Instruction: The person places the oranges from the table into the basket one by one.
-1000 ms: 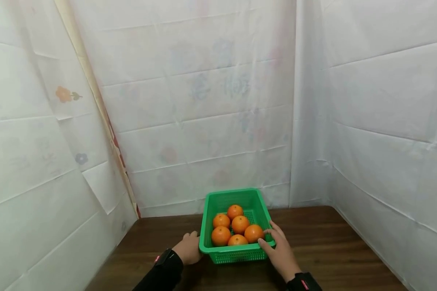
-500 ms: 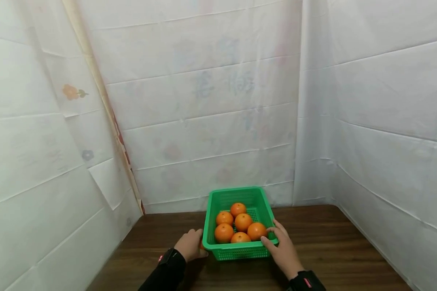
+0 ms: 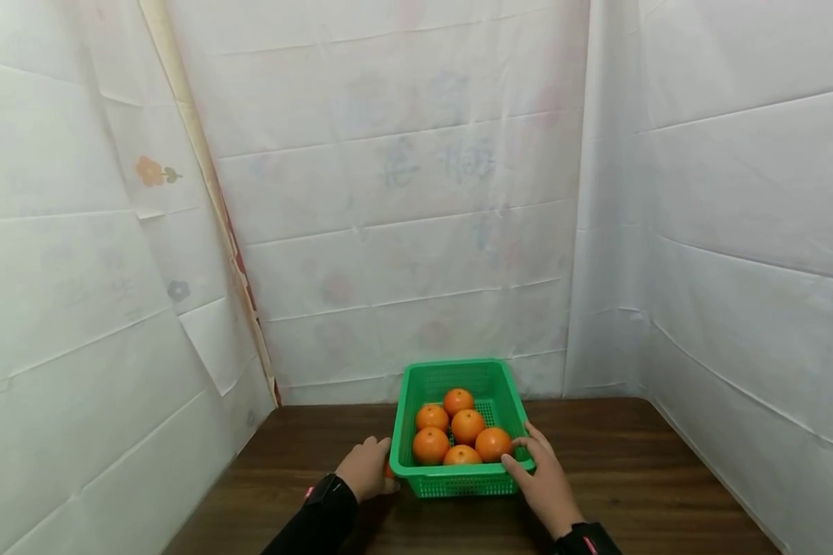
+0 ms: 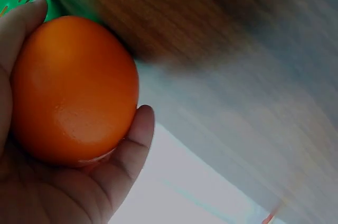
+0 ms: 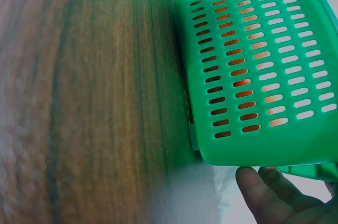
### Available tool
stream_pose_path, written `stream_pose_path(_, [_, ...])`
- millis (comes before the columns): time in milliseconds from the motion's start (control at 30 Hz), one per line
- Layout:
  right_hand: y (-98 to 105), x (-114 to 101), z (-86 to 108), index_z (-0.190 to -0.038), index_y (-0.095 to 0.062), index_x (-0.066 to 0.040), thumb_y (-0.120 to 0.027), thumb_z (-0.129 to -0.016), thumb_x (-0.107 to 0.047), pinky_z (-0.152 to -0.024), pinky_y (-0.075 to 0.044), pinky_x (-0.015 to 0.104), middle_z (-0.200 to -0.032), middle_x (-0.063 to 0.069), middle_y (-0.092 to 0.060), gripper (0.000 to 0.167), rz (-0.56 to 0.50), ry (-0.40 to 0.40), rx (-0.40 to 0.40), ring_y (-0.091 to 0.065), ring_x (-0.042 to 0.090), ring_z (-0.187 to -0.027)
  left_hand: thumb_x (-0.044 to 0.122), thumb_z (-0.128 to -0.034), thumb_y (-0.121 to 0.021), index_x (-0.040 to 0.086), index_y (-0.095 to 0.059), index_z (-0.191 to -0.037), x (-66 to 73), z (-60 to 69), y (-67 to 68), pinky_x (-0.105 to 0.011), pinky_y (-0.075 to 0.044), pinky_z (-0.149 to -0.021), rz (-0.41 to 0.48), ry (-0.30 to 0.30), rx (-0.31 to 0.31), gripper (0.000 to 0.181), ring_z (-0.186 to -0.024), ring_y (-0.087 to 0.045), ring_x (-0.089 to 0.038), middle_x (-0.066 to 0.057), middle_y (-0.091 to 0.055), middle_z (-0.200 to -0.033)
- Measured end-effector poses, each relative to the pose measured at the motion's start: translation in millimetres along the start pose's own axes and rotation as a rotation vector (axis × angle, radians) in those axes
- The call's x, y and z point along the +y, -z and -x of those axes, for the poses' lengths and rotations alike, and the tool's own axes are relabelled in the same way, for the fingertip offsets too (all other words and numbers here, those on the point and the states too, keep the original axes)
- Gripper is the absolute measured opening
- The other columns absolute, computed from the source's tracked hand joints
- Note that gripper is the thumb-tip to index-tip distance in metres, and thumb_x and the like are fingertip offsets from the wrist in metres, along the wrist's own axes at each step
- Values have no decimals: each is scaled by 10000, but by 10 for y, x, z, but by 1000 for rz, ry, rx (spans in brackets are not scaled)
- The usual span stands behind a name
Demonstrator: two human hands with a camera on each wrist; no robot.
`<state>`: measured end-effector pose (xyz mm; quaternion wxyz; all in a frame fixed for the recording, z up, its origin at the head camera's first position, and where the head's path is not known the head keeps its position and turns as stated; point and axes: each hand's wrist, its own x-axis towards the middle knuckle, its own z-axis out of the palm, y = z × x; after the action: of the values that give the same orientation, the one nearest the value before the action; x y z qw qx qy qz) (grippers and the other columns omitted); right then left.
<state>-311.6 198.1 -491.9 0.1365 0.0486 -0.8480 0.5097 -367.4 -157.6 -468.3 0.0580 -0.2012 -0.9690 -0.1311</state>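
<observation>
A green plastic basket (image 3: 458, 483) stands on the wooden table against the back sheet, with several oranges (image 3: 468, 426) inside. Just outside the basket's left wall, my left hand (image 3: 365, 468) holds one more orange (image 4: 74, 89); the left wrist view has the thumb and fingers curled round it. Only a sliver of that orange shows in the head view. At the basket's near right corner, my right hand (image 3: 544, 482) grips the rim, thumb at the front and fingers over the right side. The right wrist view catches part of this hand (image 5: 285, 197) beside the slotted wall (image 5: 248, 71).
The dark wooden table (image 3: 639, 478) extends to both sides of the basket. White sheets (image 3: 416, 254) hang close behind it and along the left and right sides.
A sliver of the orange in my left hand has come into view beside the basket. The head view has shifted slightly. My right hand keeps its place on the rim.
</observation>
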Motion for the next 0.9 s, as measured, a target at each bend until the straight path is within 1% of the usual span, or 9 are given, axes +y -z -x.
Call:
stream_pose_path(167, [26, 13, -4, -1272, -679, -100, -678, -1058, -391, -1178, -355, 733, -1746, 184, -276, 361, -18, 6, 6, -290, 506, -1581, 380, -782, -939, 159, -670, -1184, -64, -38, -39, -347, -499, -693, -8, -49, 8, 532, -787, -552, -149, 1, -590, -945])
stream_pose_path(267, [42, 17, -3, -1278, -678, -98, -674, -1059, -397, -1179, -352, 733, -1747, 184, -274, 370, -12, 5, 6, -291, 508, -1579, 416, -767, -943, 149, -669, -1204, -130, -101, -39, -357, -510, -690, -4, -46, -6, 581, -784, -564, -151, -15, -606, -960])
stream_pose_path(367, [44, 21, 1, -1284, -676, -105, -672, -1060, -403, -1184, -352, 726, -1750, 181, -267, 373, -4, -2, 0, -292, 504, -1580, 406, -750, -957, 109, -674, -1242, -217, -169, 6, -392, -517, -691, -22, -31, 7, 641, -793, -582, -185, -59, -626, -994])
stream_pose_path(467, [38, 20, 13, -1274, -681, -114, -679, -1057, -398, -1189, -350, 721, -1750, 178, -271, 357, -6, -5, 1, -300, 500, -1579, 370, -754, -959, 93, -676, -1260, -306, -252, 98, -396, -512, -685, -54, -15, 61, 643, -797, -592, -203, -85, -636, -1013])
stream_pose_path(533, [35, 18, 20, -1264, -684, -115, -687, -1053, -390, -1189, -349, 723, -1747, 181, -276, 346, -13, -6, 4, -303, 502, -1577, 346, -775, -949, 94, -675, -1269, -350, -311, 184, -384, -506, -680, -68, -15, 117, 619, -802, -597, -199, -93, -649, -1037])
stream_pose_path(633, [27, 21, 25, -1262, -683, -113, -691, -1052, -381, -1188, -345, 727, -1746, 185, -276, 341, -25, -12, 1, -298, 505, -1578, 310, -821, -931, 92, -667, -1283, -371, -389, 327, -376, -503, -694, -47, -31, 196, 575, -823, -602, -195, -108, -661, -1085])
stream_pose_path(700, [20, 22, 23, -1265, -683, -110, -691, -1052, -380, -1187, -346, 727, -1748, 186, -271, 345, -34, -16, -4, -292, 509, -1578, 297, -855, -911, 89, -653, -1315, -356, -434, 412, -372, -509, -720, -31, -52, 245, 567, -869, -610, -199, -125, -662, -1148])
stream_pose_path(800, [5, 13, 12, -1273, -683, -107, -691, -1052, -372, -1193, -342, 723, -1749, 181, -271, 345, -43, -16, -5, -289, 506, -1582, 285, -898, -879, 77, -628, -1367, -306, -522, 503, -378, -526, -782, -20, -83, 300, 571, -953, -625, -229, -156, -646, -1240])
stream_pose_path(900, [-11, 7, -4, -1273, -686, -95, -694, -1050, -362, -1185, -347, 728, -1738, 193, -291, 348, -41, -2, 0, -302, 518, -1571, 297, -924, -855, 82, -612, -1401, -229, -633, 555, -385, -534, -830, -32, -108, 325, 577, -1021, -636, -258, -167, -633, -1304])
